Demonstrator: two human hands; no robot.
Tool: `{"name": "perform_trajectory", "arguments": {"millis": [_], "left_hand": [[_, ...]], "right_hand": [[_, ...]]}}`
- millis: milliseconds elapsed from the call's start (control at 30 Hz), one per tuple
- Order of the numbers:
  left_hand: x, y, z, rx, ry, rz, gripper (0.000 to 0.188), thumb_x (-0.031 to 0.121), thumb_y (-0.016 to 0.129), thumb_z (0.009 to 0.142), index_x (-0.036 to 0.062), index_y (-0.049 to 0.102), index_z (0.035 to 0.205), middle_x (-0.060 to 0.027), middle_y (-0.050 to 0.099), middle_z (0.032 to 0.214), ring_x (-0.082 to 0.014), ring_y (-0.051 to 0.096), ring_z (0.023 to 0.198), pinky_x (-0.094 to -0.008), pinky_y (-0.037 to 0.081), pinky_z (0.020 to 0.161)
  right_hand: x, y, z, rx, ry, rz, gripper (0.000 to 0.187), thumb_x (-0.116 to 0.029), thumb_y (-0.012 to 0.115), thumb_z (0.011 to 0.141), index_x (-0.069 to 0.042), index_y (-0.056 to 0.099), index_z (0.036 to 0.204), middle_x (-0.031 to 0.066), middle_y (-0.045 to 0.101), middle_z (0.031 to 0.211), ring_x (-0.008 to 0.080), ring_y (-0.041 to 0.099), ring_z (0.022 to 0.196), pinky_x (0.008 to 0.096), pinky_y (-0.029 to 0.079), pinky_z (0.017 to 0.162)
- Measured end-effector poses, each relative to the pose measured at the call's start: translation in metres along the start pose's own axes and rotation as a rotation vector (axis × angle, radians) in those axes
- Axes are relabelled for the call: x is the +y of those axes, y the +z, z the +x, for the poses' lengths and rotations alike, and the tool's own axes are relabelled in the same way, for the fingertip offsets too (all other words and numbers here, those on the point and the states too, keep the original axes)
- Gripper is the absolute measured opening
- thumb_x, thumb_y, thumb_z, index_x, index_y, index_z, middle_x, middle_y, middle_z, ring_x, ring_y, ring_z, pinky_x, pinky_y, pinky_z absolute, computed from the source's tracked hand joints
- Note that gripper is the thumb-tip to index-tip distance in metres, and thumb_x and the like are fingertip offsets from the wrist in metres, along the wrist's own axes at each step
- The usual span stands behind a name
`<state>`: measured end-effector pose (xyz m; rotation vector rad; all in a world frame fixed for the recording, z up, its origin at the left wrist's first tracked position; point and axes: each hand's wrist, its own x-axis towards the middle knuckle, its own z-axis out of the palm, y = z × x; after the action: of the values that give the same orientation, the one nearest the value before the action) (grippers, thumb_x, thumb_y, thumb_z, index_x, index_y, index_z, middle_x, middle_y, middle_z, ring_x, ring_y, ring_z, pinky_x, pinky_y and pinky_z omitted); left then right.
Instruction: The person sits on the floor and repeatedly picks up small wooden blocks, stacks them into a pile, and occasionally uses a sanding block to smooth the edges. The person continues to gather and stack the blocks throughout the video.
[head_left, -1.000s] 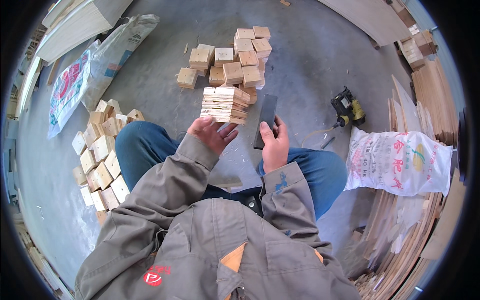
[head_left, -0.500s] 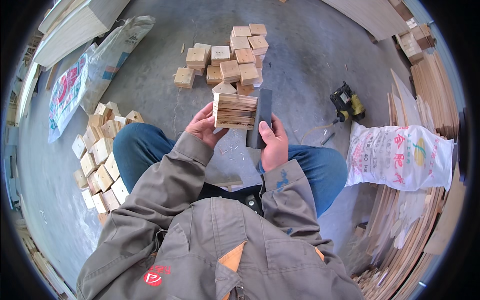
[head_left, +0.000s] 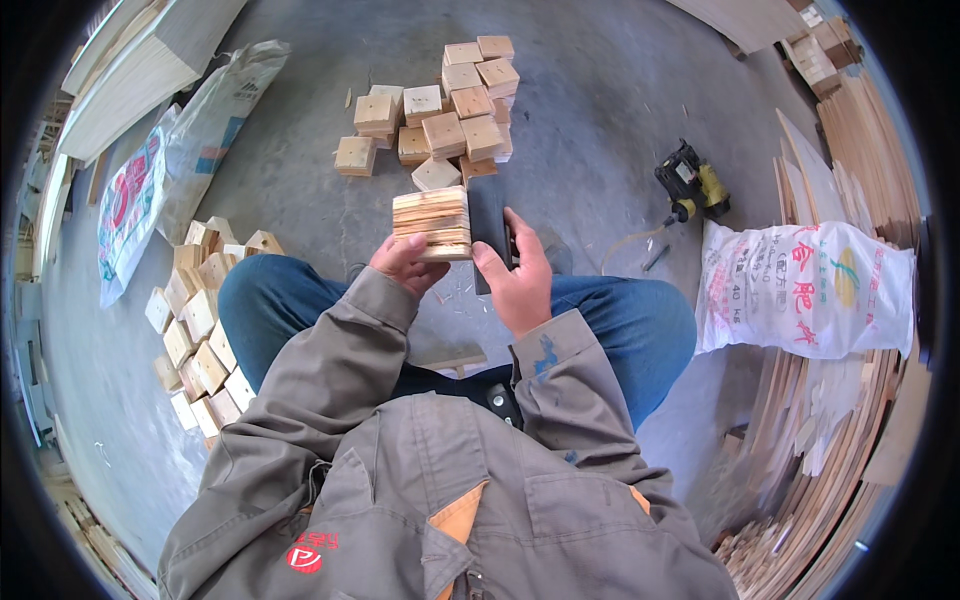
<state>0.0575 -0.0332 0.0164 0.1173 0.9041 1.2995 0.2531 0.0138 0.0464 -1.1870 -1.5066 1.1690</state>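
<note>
My left hand [head_left: 406, 264] is closed on the lower left of a squarish wooden block [head_left: 430, 222] made of several stacked layers, with their edges facing up. A flat dark grey rectangular block [head_left: 488, 214] stands along the wooden block's right side and appears to touch it. My right hand [head_left: 522, 278] grips the dark block, thumb on the near face and fingers around its right edge. Both pieces are held above the floor, between my bent knees.
Ahead lies a pile of square wooden blocks [head_left: 462, 133]; another heap [head_left: 208, 365] sits beside my left knee. A black and yellow power tool [head_left: 690, 182] with a hose rests front right. A white sack [head_left: 805, 285] lies on wood strips [head_left: 835, 425] at right. Another sack [head_left: 135, 205] is at left.
Both hands have shifted left with the wooden block and the dark block. The wooden block has turned, and a different, lighter side faces up. My right hand's grip on the dark block has altered.
</note>
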Motion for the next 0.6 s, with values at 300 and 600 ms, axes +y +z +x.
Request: {"name": "perform_trajectory", "arguments": {"millis": [300,600], "left_hand": [[0.006,0.011,-0.004,0.015,-0.006,-0.148,0.077,0.035,0.081,0.083,0.009,0.044,0.146,-0.0164,0.061,0.134,-0.034,0.06,0.123,-0.0518,0.048,0.108],[0.004,0.004,-0.003,-0.004,-0.019,-0.207,0.079,0.034,0.083,0.08,0.0052,0.046,0.144,-0.0175,0.059,0.137,-0.0349,0.06,0.124,-0.0507,0.047,0.109]], "right_hand": [[-0.015,-0.015,0.005,0.116,-0.033,-0.042,0.062,-0.023,0.076,0.088,0.007,0.052,0.137,0.0249,0.057,0.132,0.0355,0.057,0.121,0.0412,0.044,0.106],[-0.007,-0.009,0.005,-0.006,0.107,-0.242,0.064,-0.026,0.076,0.086,0.005,0.054,0.138,0.0257,0.06,0.128,0.0385,0.058,0.12,0.0431,0.044,0.106]]}}
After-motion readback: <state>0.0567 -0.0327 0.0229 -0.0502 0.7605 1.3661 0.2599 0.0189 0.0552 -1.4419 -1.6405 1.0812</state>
